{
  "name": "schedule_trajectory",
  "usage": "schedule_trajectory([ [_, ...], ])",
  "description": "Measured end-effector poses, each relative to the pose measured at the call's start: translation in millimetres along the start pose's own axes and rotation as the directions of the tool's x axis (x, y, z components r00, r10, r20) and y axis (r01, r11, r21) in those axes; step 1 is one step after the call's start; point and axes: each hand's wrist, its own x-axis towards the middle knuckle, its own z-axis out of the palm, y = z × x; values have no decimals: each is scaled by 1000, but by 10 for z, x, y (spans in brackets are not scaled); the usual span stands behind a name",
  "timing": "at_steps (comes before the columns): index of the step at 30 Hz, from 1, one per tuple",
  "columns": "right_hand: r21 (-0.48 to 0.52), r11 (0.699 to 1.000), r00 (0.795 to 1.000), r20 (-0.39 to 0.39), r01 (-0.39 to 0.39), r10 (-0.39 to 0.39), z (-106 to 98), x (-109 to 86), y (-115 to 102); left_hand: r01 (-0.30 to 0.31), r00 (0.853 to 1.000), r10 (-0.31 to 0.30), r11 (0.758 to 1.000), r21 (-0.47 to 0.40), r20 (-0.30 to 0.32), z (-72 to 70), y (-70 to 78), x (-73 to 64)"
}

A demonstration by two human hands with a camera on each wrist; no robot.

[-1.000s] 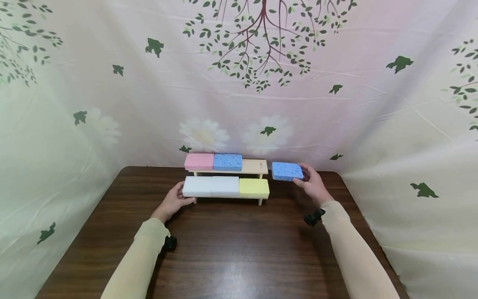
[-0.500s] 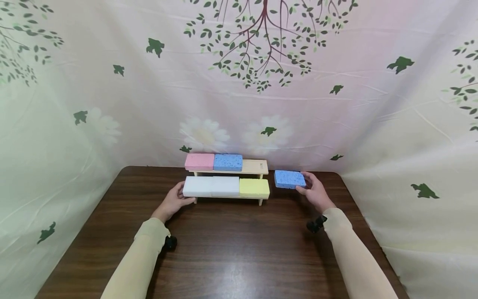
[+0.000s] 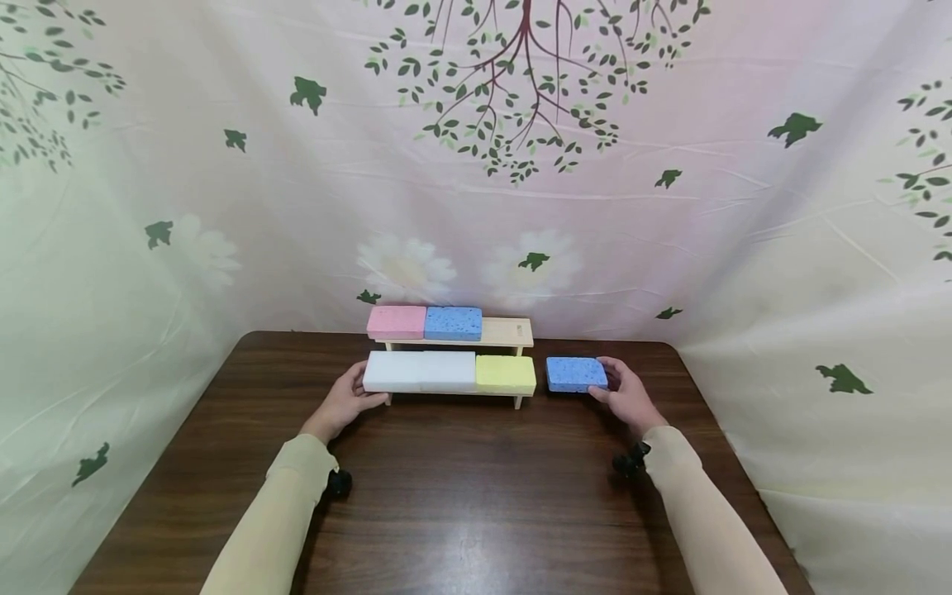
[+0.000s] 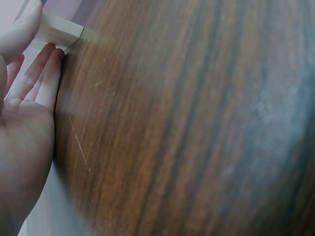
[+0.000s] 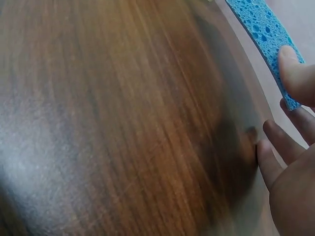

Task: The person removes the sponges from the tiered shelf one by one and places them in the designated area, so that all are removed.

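A two-tier wooden rack (image 3: 509, 331) stands at the back of the table. Its rear tier bears a pink sponge (image 3: 397, 322) and a blue sponge (image 3: 454, 323), side by side. On the front tier sit two white sponges (image 3: 420, 371) and a yellow sponge (image 3: 506, 375). My left hand (image 3: 345, 402) holds the front tier's left end, beside the white sponge; its fingers look nearly straight in the left wrist view. To the rack's right, my right hand (image 3: 628, 398) pinches another blue sponge (image 3: 576, 374) by its right end. Shadow hides whether that sponge touches the table.
The dark wood table (image 3: 461, 496) stretches in front of the rack. Close behind it hangs a pale printed cloth (image 3: 476, 215), which also rises at both sides. Each wrist wears a small black camera (image 3: 630, 460).
My right hand has brought the blue sponge down and toward me, from beside the rear tier to beside the front tier. My left hand and the rack have stayed put.
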Motion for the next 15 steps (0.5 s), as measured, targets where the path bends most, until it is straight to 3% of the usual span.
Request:
schedule_trajectory([
  [5,-34,999,1000,13,-1,2,15,-20,3,-1,1000,1,1000,-3,0,5,-24,13],
  [12,-44,999,1000,20,19,-18,36,-43,23,6,1000,-6,1000,12,-15,-7,-236,115],
  [15,-58,998,999,24,27,-26,50,-49,33,2,1000,-2,1000,14,-13,-12,-260,127],
])
